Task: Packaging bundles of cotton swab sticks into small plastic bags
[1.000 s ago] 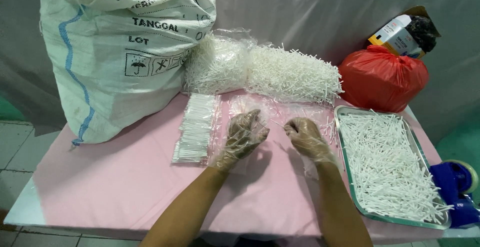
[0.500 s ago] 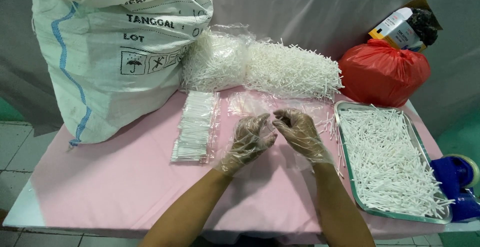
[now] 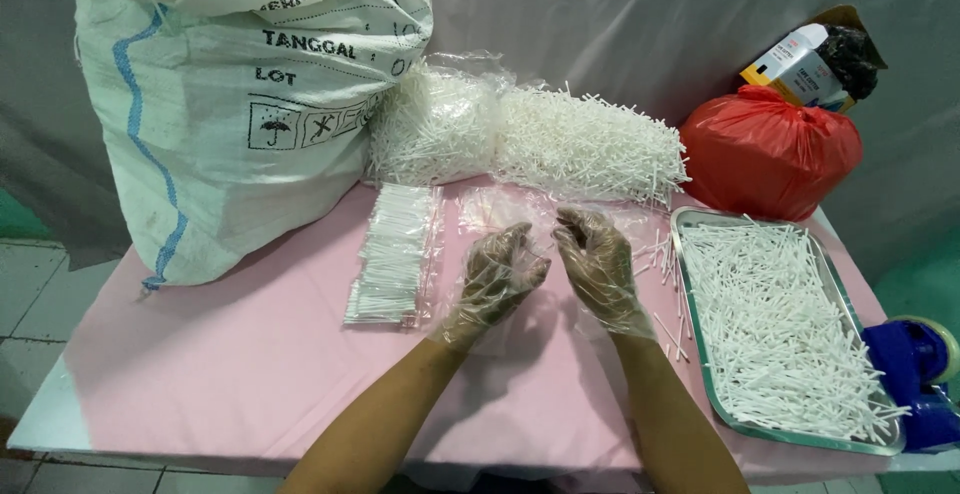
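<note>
While both gloved hands [image 3: 548, 272] meet, packed sticks [image 3: 392, 252] lie beside.

Two gloved hands are showing — a left hand [image 3: 497, 276] and a right hand [image 3: 598, 262]. One big white woven sack [image 3: 240, 94] is standing on the pink surface [image 3: 250, 354], and one red plastic bag [image 3: 770, 154] is sitting at the far right. One metal tray [image 3: 690, 244] is holding white sticks too many to count. Two heaps of white sticks [image 3: 530, 139] are lying at the back — one of them bagged in clear plastic. One flat clear packet of sticks [image 3: 393, 254] is lying beside the left hand, and one blue tape dispenser [image 3: 915, 374] is sitting at the edge.
</note>
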